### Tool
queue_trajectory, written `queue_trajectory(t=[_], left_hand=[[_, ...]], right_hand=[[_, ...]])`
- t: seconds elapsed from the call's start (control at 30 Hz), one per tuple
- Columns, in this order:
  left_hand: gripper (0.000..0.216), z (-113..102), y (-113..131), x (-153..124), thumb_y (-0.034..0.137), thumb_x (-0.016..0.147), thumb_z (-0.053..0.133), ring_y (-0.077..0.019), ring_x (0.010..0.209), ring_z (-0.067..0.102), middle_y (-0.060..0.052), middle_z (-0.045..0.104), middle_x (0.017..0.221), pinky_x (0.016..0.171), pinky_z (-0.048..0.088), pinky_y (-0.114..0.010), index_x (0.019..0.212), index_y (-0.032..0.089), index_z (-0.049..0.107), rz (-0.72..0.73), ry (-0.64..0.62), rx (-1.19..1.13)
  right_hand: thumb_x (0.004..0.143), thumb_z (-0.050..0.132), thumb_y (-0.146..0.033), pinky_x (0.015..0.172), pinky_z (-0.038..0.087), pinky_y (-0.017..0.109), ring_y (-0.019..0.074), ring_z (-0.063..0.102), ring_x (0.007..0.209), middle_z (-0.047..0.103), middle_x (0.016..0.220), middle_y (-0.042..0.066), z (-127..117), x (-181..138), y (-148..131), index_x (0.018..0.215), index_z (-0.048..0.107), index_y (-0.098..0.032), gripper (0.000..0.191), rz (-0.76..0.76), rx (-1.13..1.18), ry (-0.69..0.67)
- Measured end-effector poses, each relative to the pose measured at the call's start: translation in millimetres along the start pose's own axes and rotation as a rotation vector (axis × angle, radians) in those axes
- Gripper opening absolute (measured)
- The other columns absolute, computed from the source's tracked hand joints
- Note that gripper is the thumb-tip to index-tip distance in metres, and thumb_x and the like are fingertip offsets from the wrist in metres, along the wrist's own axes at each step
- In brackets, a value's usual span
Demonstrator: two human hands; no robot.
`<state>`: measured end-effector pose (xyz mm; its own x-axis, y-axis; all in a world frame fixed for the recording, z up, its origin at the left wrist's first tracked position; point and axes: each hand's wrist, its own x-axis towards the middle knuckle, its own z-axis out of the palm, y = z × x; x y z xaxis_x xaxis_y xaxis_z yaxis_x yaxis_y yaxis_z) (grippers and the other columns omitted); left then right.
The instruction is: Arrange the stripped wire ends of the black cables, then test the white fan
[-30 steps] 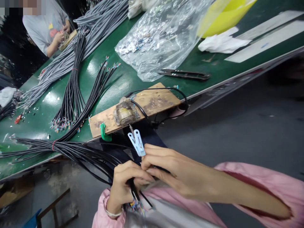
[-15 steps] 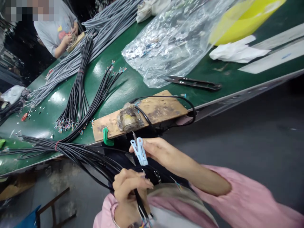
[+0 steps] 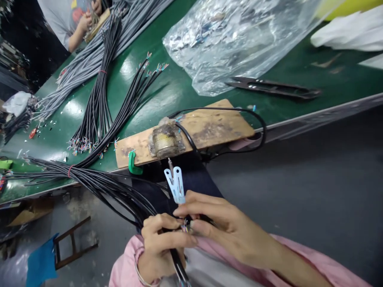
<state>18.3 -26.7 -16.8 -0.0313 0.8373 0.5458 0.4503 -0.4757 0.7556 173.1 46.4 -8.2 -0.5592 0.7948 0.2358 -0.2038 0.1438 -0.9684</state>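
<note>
My left hand [image 3: 160,243] is closed around a thin black cable [image 3: 176,263] that runs down over my lap. My right hand [image 3: 220,225] meets it from the right and pinches the cable's end, where small coloured wires [image 3: 184,227] stick out, and also holds a light blue plastic clip [image 3: 176,184] that points up. Above the hands a wooden board [image 3: 209,127] with a worn metal block [image 3: 166,140] overhangs the green table edge. A bundle of black cables [image 3: 89,181] tied with a red band trails from the table to my hands.
On the green table [image 3: 167,93] lie further bundles of black cables [image 3: 100,95] and grey cables [image 3: 80,75], a clear plastic bag [image 3: 239,38], black snips [image 3: 275,87] and white cloth [image 3: 350,30]. Another person [image 3: 72,18] works at the far end. A small stool [image 3: 73,243] stands below left.
My right hand came back down from near the board and joined my left hand at the cable end. The view tilted down and closer to the table.
</note>
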Motion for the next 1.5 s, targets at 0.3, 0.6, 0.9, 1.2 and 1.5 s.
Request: queue_trajectory(t=[0.3,0.6,0.9,1.2,1.5], left_hand=[[0.016,-2.1,3.0,2.4,0.012,0.087,0.057,-0.0091,0.056,0.058,0.0,0.058,0.069,0.053,0.043,-0.021,0.087,0.022,0.07,-0.052,-0.114,-0.019],[0.014,-0.8,19.5,10.4,0.012,0.086,0.059,-0.0088,0.054,0.059,0.0,0.061,0.065,0.051,0.047,-0.018,0.083,0.019,0.07,-0.115,-0.088,0.096],[0.011,20.7,32.9,22.7,0.016,0.086,0.063,-0.0085,0.049,0.057,0.0,0.06,0.061,0.052,0.051,-0.017,0.079,0.018,0.071,-0.093,0.249,0.218],[0.014,34.2,31.8,33.5,0.008,0.081,0.064,-0.0063,0.045,0.056,0.004,0.059,0.059,0.046,0.046,-0.015,0.077,0.02,0.071,-0.161,0.357,0.226],[0.019,37.5,33.1,37.1,0.003,0.077,0.064,-0.0065,0.045,0.054,0.005,0.058,0.059,0.045,0.044,-0.016,0.076,0.021,0.071,-0.183,0.35,0.214]], right_hand=[[0.094,0.04,-0.008,0.072,0.051,0.033,0.017,0.06,0.073,0.067,0.079,0.005,-1.7,-4.5,-8.8,0.092,0.06,-0.018,0.023,-0.376,-0.542,0.014],[0.098,0.042,-0.023,0.061,0.045,0.025,0.0138,0.058,0.068,0.064,0.075,0.003,-20.5,13.3,-2.8,0.08,0.058,-0.02,0.025,-0.2,-0.361,-0.045],[0.072,0.061,-0.074,0.052,0.041,0.023,0.0119,0.048,0.056,0.056,0.062,0.002,4.3,49.6,7.1,0.068,0.066,-0.016,0.058,0.39,0.499,0.103],[0.059,0.081,-0.061,0.051,0.04,0.02,0.0094,0.048,0.056,0.057,0.062,0.002,16.7,52.8,13.8,0.064,0.069,-0.014,0.048,0.458,0.853,0.183],[0.07,0.073,-0.062,0.054,0.041,0.019,0.0086,0.052,0.057,0.06,0.067,0.003,17.3,48.0,24.7,0.074,0.073,-0.015,0.047,0.447,1.059,0.003]])
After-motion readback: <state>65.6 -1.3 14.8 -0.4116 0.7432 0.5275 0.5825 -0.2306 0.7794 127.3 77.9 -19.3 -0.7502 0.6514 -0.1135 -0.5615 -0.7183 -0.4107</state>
